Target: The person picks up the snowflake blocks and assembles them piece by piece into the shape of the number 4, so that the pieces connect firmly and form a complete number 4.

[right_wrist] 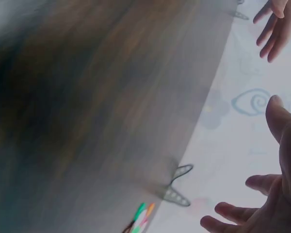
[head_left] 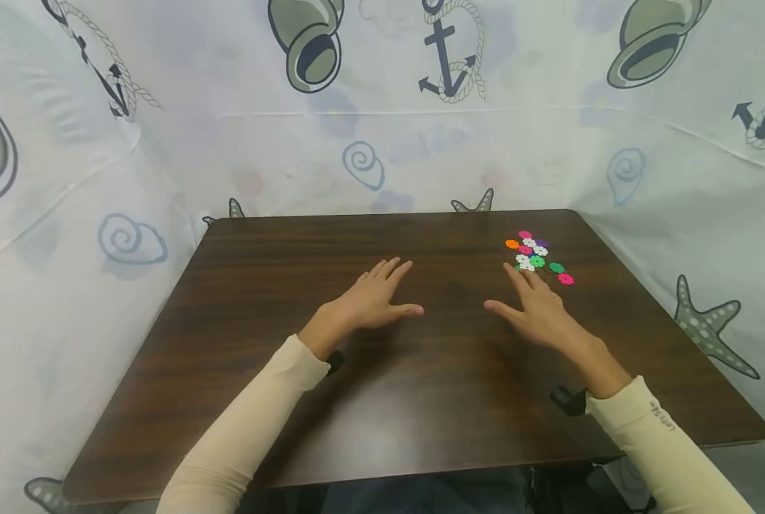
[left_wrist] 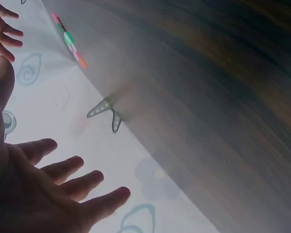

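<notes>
The left hand (head_left: 372,296) hangs above the brown table (head_left: 421,407) with its fingers stretched out and its thumb held wide, and nothing is in it. From where I'm standing, it looks far from the little flowers; if it swung across fast, I think it could bump the other hand. Bare table lies between the two thumbs. Next comes the right hand (head_left: 539,313), spread wide too, with nothing in it. Around and just past its fingertips sits a messy heap of small flat flower shapes (head_left: 537,261), some on top of others. An orange flower (head_left: 513,244) sticks out at the heap's left, beyond the pointing finger, and a quick poke might send it sliding. The flowers look thin, so I'd guess fingertips could slip on them or pinch two together. The hand may hide some near ones, so one could get missed. Right of the fingers, a dark green flower (head_left: 556,268) and a bright pink flower (head_left: 565,279) lie outside the heap. A sideways brush could push that pink one toward the table's right edge.
</notes>
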